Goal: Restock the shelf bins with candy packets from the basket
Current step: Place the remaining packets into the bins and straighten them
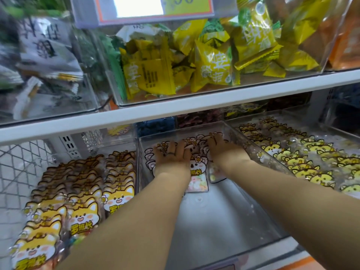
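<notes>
Retail shop, confectionery aisle. A price label [153, 8] hangs above a white shelf board [175, 112]; clear plastic bins [224, 221] stand side by side on two levels, each holding its own kind of wrapped sweets: yellow sachets [155, 75] above, rows of identical cartoon-fox packets [83, 211] and yellow cat packets [311, 162] below

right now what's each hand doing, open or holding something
Left hand: open, flat on the koala candy packets in the clear bin.
Right hand: open, resting on the same packets.
</notes>
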Demonstrator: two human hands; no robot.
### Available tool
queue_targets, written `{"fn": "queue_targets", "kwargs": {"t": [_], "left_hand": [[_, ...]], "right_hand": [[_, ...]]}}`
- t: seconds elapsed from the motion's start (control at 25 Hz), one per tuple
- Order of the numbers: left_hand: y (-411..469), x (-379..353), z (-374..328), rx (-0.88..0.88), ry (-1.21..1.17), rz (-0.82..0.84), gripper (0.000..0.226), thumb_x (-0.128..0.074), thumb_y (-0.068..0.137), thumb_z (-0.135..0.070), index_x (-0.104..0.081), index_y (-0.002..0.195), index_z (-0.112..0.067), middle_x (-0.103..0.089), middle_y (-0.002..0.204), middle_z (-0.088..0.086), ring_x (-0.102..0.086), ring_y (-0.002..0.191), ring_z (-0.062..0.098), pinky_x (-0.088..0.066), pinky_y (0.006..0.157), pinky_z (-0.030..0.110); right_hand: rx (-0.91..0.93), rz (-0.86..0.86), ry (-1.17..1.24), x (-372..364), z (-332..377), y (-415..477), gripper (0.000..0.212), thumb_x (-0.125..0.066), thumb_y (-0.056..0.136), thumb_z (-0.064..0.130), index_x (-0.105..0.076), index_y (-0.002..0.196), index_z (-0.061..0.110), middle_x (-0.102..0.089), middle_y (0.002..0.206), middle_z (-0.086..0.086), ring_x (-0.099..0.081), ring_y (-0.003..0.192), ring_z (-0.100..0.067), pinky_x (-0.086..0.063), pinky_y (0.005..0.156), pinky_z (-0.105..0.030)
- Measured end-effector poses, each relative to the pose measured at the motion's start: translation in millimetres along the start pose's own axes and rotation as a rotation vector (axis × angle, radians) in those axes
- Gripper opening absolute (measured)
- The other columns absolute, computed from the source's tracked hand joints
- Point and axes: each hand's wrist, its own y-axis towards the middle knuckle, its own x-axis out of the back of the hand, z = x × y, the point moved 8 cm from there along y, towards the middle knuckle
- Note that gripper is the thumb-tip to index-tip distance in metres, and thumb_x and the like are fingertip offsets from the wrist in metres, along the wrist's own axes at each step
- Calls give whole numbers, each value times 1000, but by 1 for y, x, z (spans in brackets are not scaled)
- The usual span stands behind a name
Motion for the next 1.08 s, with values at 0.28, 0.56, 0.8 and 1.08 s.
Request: {"fn": "queue_targets", "kwargs": {"t": [0.28,0.56,0.8,1.08], "left_hand": [[-4,-5,5,43,-12,50,79,-48,101,-24,4,159,-15,24,164,11,12,152,39,-3,116,70],[-16,-1,22,116,16,160,81,-47,100,-32,9,159,-22,19,165,10,9,153,33,0,116,69],[-17,-4,31,176,112,174,92,-50,98,-36,20,156,-23,14,165,17,4,153,38,6,117,67],[-14,-1,32,205,156,120,72,-30,105,-25,19,156,-10,17,165,18,2,153,39,7,114,69]], "right_hand": [[163,-295,510,37,5,-51,56,-61,83,9,-45,137,14,-49,128,-11,-63,86,-26,-45,68,-30],[266,-164,441,4,45,-26,68,-70,77,10,-43,140,17,-30,150,-6,-64,99,-29,-51,72,-31],[136,-224,225,4,43,-15,58,-69,82,12,-42,134,12,-31,145,-12,-61,77,-29,-36,56,-31],[100,-264,182,-2,33,-22,68,-66,85,17,-35,145,16,-26,151,-15,-66,86,-29,-41,58,-32]]}}
